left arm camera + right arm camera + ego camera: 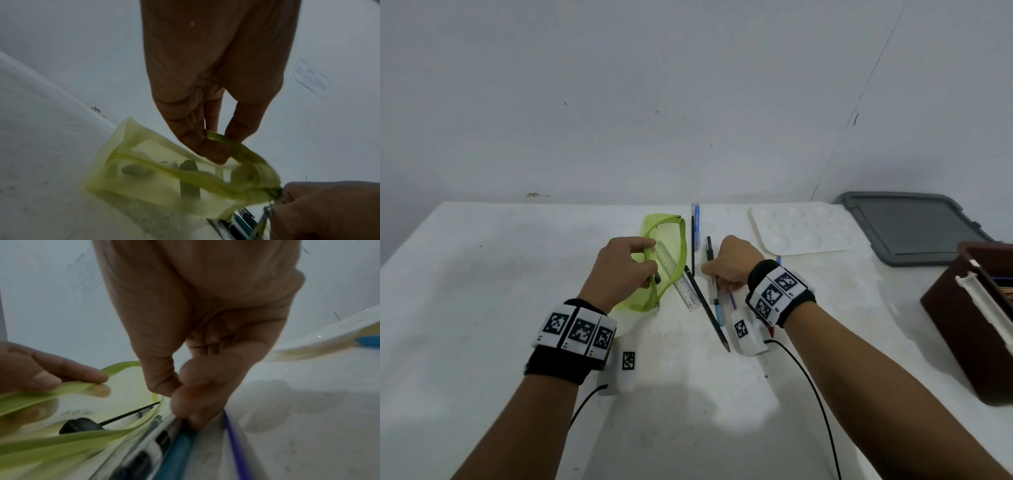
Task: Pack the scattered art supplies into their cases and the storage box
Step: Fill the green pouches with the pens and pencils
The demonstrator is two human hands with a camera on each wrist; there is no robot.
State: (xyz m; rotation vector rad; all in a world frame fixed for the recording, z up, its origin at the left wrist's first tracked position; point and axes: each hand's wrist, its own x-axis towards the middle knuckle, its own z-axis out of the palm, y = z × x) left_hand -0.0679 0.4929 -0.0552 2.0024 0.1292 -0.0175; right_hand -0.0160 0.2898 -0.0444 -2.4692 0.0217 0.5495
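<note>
The left hand (625, 262) pinches the upper zipper edge of the green mesh pouch (669, 236) between thumb and fingers, holding its mouth open. Just to its right, the right hand (732, 262) curls down onto a cluster of pens (714, 291) lying on the table; its fingers appear to be gathering one, though the wrist view is too blurred to tell which. Inside the pouch a clear ruler (678, 274) and a small dark object already sit, so packing looks under way but young. A long black pencil (707, 308) lies between the hands, more pens (695, 226) rest beyond the right hand, and a white paint palette (803, 228) sits further right. Far right of the right hand, the brown storage box (962, 322) stands beside a grey lid (911, 228), with the palette not yet put away.
</note>
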